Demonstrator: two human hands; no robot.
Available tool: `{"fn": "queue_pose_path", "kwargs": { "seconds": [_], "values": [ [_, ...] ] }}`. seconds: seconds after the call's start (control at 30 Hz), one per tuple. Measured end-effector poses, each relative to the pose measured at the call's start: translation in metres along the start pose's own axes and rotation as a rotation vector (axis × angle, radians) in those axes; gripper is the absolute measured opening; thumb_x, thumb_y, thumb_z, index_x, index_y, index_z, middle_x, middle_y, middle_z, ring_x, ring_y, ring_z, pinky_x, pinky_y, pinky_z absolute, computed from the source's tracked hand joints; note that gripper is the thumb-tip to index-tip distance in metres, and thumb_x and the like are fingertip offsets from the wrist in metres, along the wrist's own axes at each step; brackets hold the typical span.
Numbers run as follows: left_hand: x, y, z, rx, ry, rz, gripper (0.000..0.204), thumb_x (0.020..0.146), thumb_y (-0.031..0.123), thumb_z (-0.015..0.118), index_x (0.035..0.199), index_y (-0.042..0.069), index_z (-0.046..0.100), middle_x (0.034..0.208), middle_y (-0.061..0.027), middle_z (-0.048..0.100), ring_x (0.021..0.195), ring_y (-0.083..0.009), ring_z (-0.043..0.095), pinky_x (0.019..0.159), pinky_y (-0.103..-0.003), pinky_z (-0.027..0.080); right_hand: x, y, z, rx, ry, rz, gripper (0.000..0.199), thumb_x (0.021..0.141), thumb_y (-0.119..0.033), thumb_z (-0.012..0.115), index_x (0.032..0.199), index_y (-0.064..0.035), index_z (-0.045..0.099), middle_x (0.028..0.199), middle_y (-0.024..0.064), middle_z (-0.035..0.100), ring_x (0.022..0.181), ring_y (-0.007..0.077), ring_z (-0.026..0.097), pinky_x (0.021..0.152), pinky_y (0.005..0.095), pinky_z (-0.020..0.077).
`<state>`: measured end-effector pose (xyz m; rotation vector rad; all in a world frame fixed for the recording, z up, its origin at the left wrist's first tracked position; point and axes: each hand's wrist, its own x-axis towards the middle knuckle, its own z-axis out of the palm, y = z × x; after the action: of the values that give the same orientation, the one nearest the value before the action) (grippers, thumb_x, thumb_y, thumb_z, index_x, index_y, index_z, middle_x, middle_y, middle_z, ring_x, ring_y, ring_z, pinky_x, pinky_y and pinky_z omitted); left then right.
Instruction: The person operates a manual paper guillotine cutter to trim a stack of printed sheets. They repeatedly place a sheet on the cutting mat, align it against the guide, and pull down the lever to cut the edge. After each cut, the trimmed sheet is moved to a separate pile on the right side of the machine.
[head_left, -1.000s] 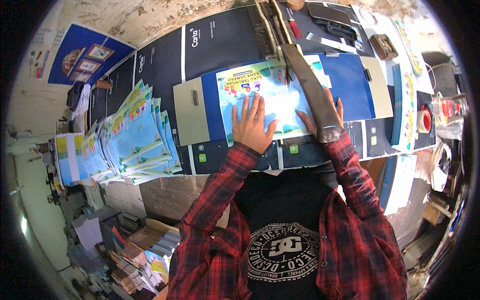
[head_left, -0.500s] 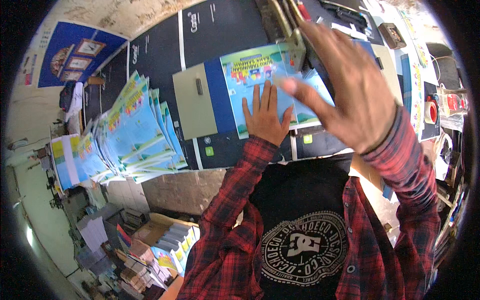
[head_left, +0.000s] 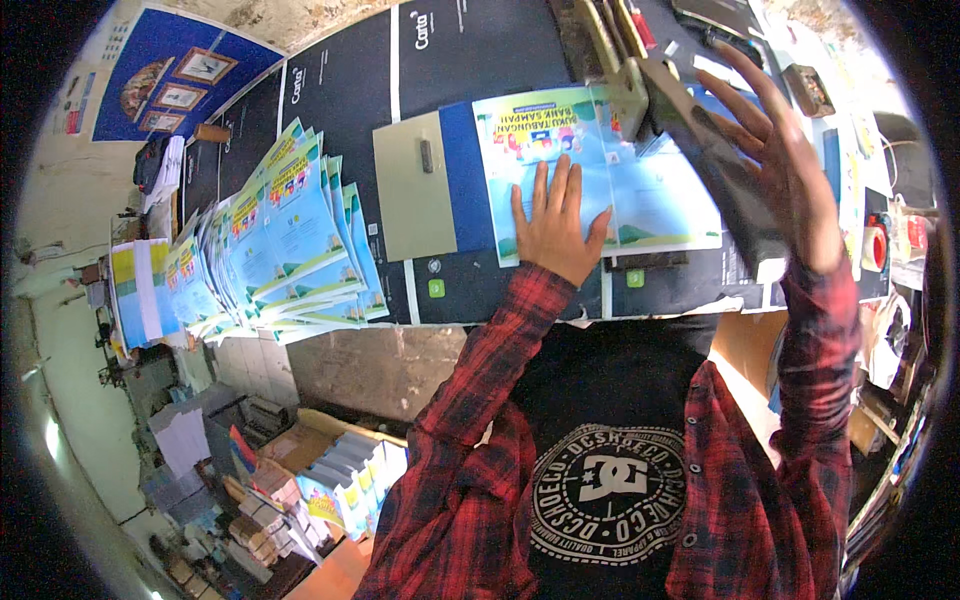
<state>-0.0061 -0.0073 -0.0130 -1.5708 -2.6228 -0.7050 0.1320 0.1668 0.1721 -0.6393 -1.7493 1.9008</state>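
My left hand (head_left: 558, 228) lies flat, fingers spread, on a light-blue printed cover sheet (head_left: 655, 205). The sheet lies beside a blue strip and a beige board (head_left: 415, 205) bearing a small dark block. Across its right part slants a dark, flat, blade-like arm (head_left: 722, 165), apparently of a paper cutter, close to a metal bracket (head_left: 625, 95). My right hand (head_left: 795, 175) is raised just right of this arm, fingers stretched and apart. Its thumb is hidden, and whether the palm touches the arm cannot be made out.
A fanned stack of similar printed sheets (head_left: 300, 240) fills the table's left end. A red-centred tape roll (head_left: 875, 245) and a brown box (head_left: 805, 85) are at the right. Below left, on the floor side, stands a carton of booklets (head_left: 350, 475).
My right hand has moved right, away from above the sheet. The dark arm now slants across the sheet's right part. My left hand stays flat on the sheet; the whole view has shifted slightly.
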Motion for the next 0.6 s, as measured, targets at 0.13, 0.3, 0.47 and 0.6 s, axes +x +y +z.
{"fn": "queue_pose_path", "kwargs": {
  "seconds": [0.13,0.3,0.47,0.6],
  "values": [
    [0.004,0.005,-0.007,-0.008,-0.022,0.011,0.068,0.09,0.044,0.054,0.144,0.003,0.043,0.153,-0.0118,0.037,0.143,-0.0343,0.03,0.113,-0.061,0.017,-0.004,0.128,-0.093,-0.539,0.208,-0.039,0.049,0.095,-0.024,0.058,0.139,-0.006,0.047,0.135,0.0169,0.053,0.111,0.0233,0.059,0.095,0.034,0.0469],
    [-0.001,-0.008,-0.012,-0.02,-0.007,-0.009,0.065,0.092,0.042,0.053,0.143,0.003,0.043,0.154,-0.0114,0.036,0.145,-0.0342,0.028,0.114,-0.062,0.015,-0.028,0.204,-0.095,-0.333,0.271,0.158,0.046,0.097,-0.025,0.053,0.138,-0.0046,0.051,0.139,0.0142,0.051,0.117,0.0228,0.055,0.098,0.0368,0.0447],
    [-0.009,-0.038,-0.024,0.009,-0.021,-0.047,0.061,0.094,0.044,0.052,0.14,0.005,0.046,0.154,-0.0094,0.036,0.145,-0.0322,0.028,0.113,-0.062,0.017,-0.014,0.212,-0.083,-0.294,0.187,0.227,0.066,0.1,-0.055,0.04,0.146,-0.0075,0.045,0.145,0.0115,0.048,0.129,0.0241,0.049,0.104,0.0417,0.0374],
    [-0.009,-0.05,-0.031,0.022,-0.006,-0.056,0.063,0.093,0.046,0.054,0.139,0.004,0.047,0.154,-0.0119,0.036,0.144,-0.0348,0.028,0.112,-0.064,0.019,-0.009,0.184,-0.046,-0.304,0.122,0.3,0.076,0.097,-0.063,0.038,0.149,-0.0076,0.039,0.146,0.0121,0.046,0.13,0.0249,0.046,0.107,0.0434,0.0321]
  ]
}}
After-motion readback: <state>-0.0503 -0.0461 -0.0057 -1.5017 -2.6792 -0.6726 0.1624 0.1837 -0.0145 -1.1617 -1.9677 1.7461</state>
